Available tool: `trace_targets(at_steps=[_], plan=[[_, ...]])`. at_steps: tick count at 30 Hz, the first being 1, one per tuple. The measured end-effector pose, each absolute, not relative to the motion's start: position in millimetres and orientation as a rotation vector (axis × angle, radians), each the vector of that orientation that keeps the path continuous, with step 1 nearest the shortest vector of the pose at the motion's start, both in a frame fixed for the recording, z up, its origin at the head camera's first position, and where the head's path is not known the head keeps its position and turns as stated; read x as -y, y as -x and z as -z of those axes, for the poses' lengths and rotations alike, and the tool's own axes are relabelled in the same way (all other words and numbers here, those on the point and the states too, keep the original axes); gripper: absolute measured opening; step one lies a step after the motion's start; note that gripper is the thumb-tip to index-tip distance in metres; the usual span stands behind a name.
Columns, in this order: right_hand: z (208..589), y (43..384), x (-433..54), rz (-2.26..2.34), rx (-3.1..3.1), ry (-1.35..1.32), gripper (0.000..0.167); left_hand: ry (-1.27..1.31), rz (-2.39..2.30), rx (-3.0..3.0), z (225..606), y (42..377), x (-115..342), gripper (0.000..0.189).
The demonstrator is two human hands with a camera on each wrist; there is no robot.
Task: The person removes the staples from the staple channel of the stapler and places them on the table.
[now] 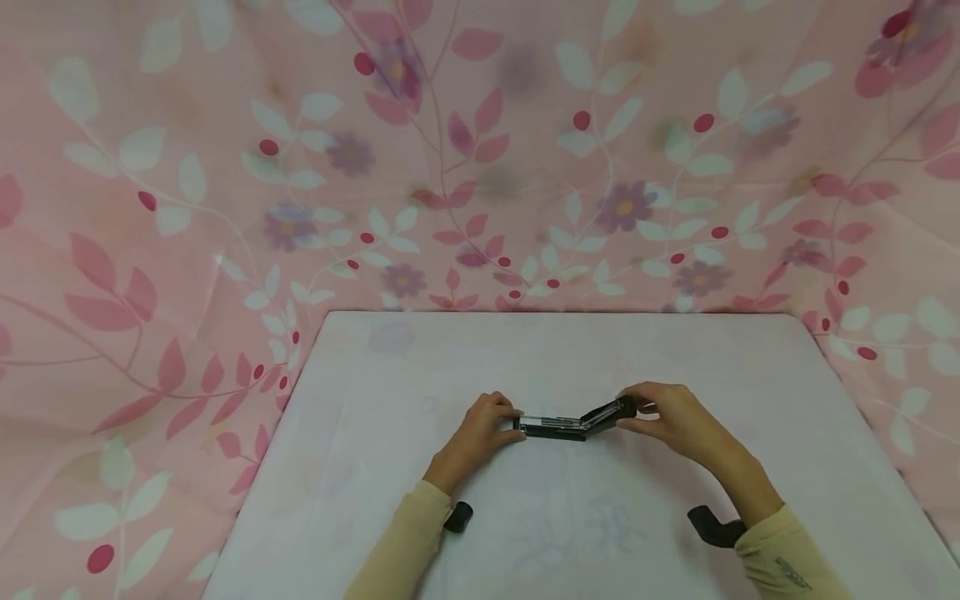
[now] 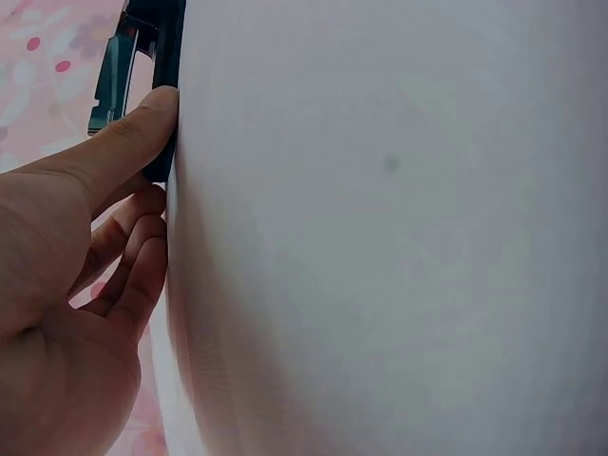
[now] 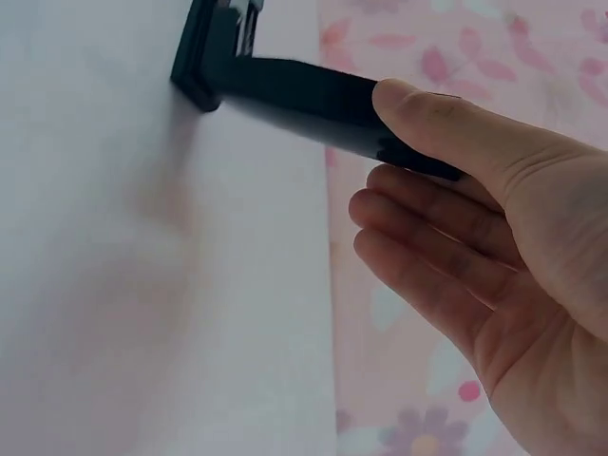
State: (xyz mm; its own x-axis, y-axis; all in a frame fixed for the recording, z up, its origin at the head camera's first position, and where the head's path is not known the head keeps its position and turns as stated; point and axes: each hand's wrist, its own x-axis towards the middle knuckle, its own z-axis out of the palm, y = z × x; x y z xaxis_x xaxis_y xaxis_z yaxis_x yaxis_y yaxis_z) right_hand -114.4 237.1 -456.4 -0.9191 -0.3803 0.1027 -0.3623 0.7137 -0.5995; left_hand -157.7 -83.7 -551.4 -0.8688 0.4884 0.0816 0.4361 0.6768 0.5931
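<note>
Left hand [image 1: 480, 429] and right hand [image 1: 675, 417] each have hold of one end of a black stapler [image 1: 555, 429], which bridges the gap between them, swung open at its hinge. At the stapler's left end, the left hand pinches the flatter part, its thumb laid along the side nearer the person and its fingers at the far side. At the stapler's other end, the right hand grips the tip of the part that slants upward, thumb against one side, the lower fingers loosely bent below it. Bright metal shows along the top of the stapler's left half. From where I stand, I can't tell whether its underside touches the surface or sits just above.

Nearer the person than the stapler are two pale yellow cuffs, the left sleeve [image 1: 405, 542] and the right sleeve [image 1: 787, 554], each with a black fitting [image 1: 716, 527] at the wrist. Beneath the stapler and well out around it spreads a white surface [image 1: 570, 358]. Farthest off, beyond the stapler and to both sides, hangs pink cloth [image 1: 480, 167] printed with leaves, berries and purple flowers.
</note>
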Motion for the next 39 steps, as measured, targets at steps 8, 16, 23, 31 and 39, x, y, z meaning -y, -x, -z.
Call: trace_targets(at_steps=[8, 16, 23, 31, 39], plan=[[473, 107, -258, 1.003, -2.904, 0.56, 0.031, -0.769, -0.975, -2.787, 553, 159, 84, 0.037], [485, 104, -268, 1.004, -2.935, 0.523, 0.031, -0.751, -0.977, -2.777, 553, 159, 84, 0.037], [494, 103, -271, 0.964, -2.941, 0.497, 0.033, -0.759, -0.969, -2.781, 552, 158, 84, 0.037], [499, 102, -272, 0.893, -2.952, 0.463, 0.035, -0.754, -0.965, -2.785, 550, 157, 84, 0.037], [501, 102, -272, 0.872, -2.959, 0.458, 0.036, -0.744, -0.96, -2.781, 549, 157, 82, 0.037]])
